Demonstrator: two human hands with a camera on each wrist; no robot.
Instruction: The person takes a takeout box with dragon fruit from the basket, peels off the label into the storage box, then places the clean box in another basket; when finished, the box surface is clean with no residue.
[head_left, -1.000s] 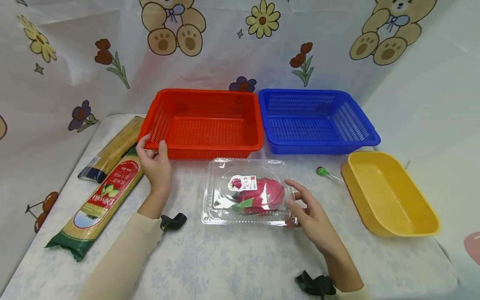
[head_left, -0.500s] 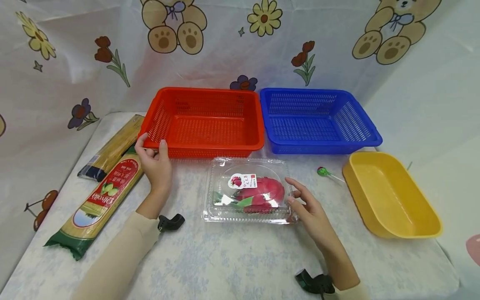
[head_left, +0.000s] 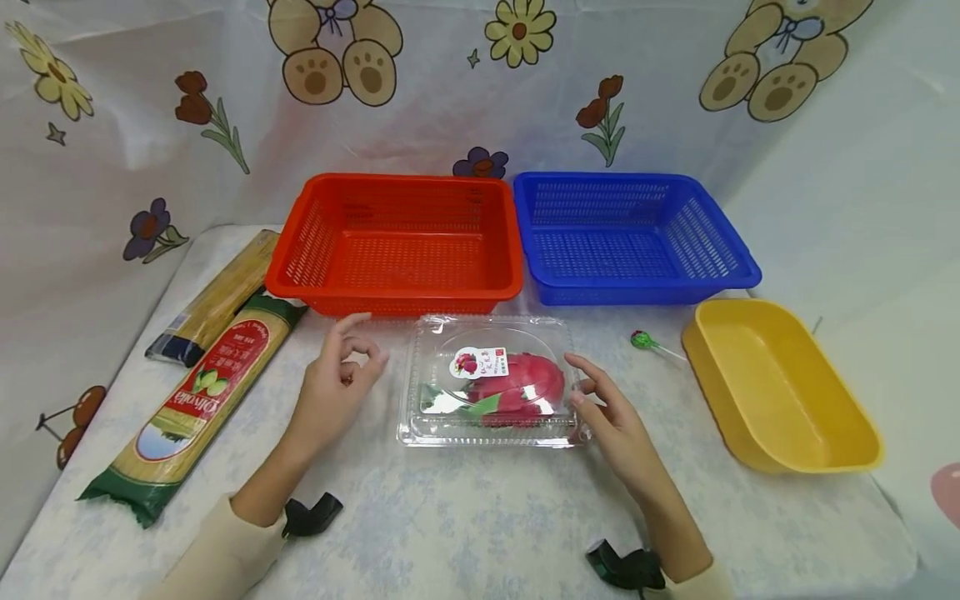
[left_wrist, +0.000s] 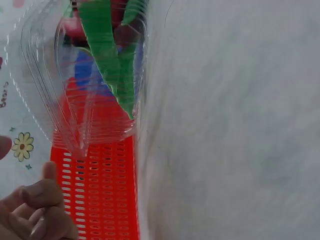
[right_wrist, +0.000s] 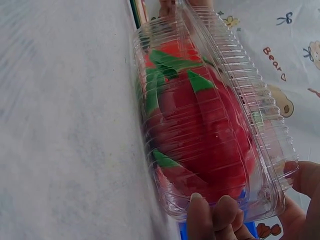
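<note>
- Wearing one black camera (head_left: 625, 568) on each wrist, two in all, I have two bare hands out over the table (head_left: 480, 517).
- My right hand (head_left: 621, 429) is clamped on the right end of the plastic box (head_left: 442, 429), thumb at the rim and fingers bent against the end wall.
- My left hand (head_left: 330, 396) hangs just off the box's left side, not touching it: fingers loosely bent, thumb and forefinger apart, nothing held.
- One box lies between my hands, with one red fruit (head_left: 525, 387) inside and one label (head_left: 480, 363) on the lid. Whether its base rests wholly on the table I cannot tell.
- A light, low pinch seems best to me — thin plastic could buckle — and my left fingers on the opposite end should hold it level, so the fruit does not slide.
- Two pasta packs (head_left: 213, 396) lie aslant, side by side, on my left.
- One yellow tub (head_left: 780, 392) stands on my right, one lollipop (head_left: 642, 340) near its left side.
- Just beyond the box: one red basket (head_left: 397, 305), one blue basket (head_left: 637, 296), side by side.
- Behind everything, one cloth (head_left: 420, 133) with two printed bears.
</note>
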